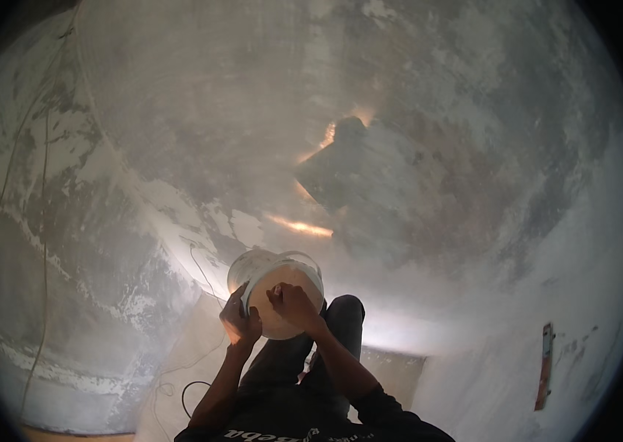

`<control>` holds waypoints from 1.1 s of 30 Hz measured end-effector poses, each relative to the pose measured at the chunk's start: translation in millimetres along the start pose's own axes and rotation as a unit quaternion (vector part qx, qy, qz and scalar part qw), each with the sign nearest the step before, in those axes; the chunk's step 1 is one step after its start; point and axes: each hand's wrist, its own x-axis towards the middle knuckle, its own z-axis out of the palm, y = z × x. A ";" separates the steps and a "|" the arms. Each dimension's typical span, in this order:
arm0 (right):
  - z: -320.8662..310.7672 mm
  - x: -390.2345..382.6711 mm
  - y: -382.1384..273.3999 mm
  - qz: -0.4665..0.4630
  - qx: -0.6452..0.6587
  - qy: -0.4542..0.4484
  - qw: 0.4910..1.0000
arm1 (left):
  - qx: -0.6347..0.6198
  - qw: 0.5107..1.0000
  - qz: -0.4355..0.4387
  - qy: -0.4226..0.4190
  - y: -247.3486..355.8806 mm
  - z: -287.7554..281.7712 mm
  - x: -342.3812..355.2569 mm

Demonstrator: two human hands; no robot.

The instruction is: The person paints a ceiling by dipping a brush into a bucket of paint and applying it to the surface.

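Note:
A white bucket [246, 263] is tipped at my knees, its round mouth or top facing me. My left hand [239, 318] grips its left side, with the thumb near the rim and the fingers around the outside. My right hand [296, 306] is closed in a fist over the pale beige round face of the bucket. Something small and whitish shows at its fingers, too small to name. Whether that round face is a lid or the inside of the bucket, I cannot tell. A thin handle arcs along the bucket's far edge.
A grey, patchily plastered wall [414, 184] rises ahead, with my shadow on it. A thin cord [44, 243] hangs down the left wall. On the pale floor [179, 353] lie loose wire and a black cable loop [184, 394]. A narrow strip [544, 368] is on the right wall.

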 end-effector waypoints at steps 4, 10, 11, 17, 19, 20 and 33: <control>-3.8 5.3 4.7 -0.029 0.003 0.042 0.999 | -0.036 0.999 -0.023 0.002 5.0 7.7 11.8; -28.6 -4.0 15.9 -0.023 -0.049 0.024 0.998 | -0.058 0.997 -0.003 0.053 12.7 26.1 0.0; -31.3 -4.9 17.6 -0.018 -0.055 0.020 0.998 | -0.060 0.996 0.010 0.064 12.2 30.2 -0.8; -34.5 -10.7 21.1 -0.014 -0.074 0.028 0.997 | -0.064 0.994 0.016 0.084 17.7 31.9 -1.1; -44.8 -19.0 14.9 -0.021 -0.044 0.036 0.998 | -0.080 0.991 0.042 0.101 16.0 35.6 -5.0; -50.3 -22.4 10.6 -0.025 -0.029 0.040 0.998 | -0.081 0.992 0.029 0.094 18.3 35.7 -6.0; -85.6 -18.2 -13.1 -0.038 -0.083 0.093 0.991 | -0.129 0.990 -0.050 0.006 68.3 36.0 27.0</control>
